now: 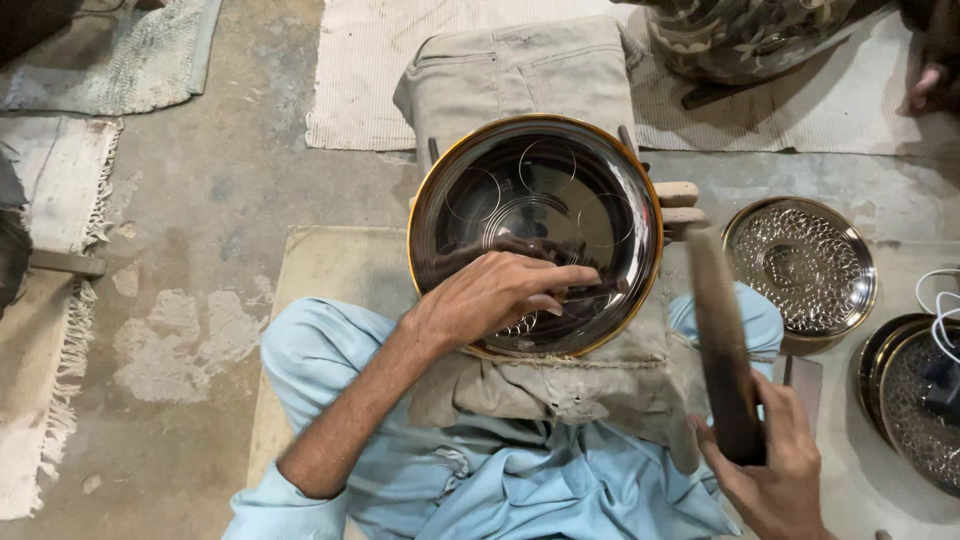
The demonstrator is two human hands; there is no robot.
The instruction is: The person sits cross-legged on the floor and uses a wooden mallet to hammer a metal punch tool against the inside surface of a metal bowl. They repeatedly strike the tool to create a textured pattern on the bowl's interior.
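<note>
Left hand (495, 295) on dark round tray (535, 235), right hand (775, 470) gripping mallet (720, 345)

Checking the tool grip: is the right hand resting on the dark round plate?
No. The right hand grips a dark wooden mallet beside the plate; the left hand rests on it.

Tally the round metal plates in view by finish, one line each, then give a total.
Dark plate with scribed circles, under the left hand: 1
Fully patterned silver plate: 1
Stacked plates cut off at the right edge: 2 visible, the upper one patterned, a dark rim beneath
Total: 4
</note>
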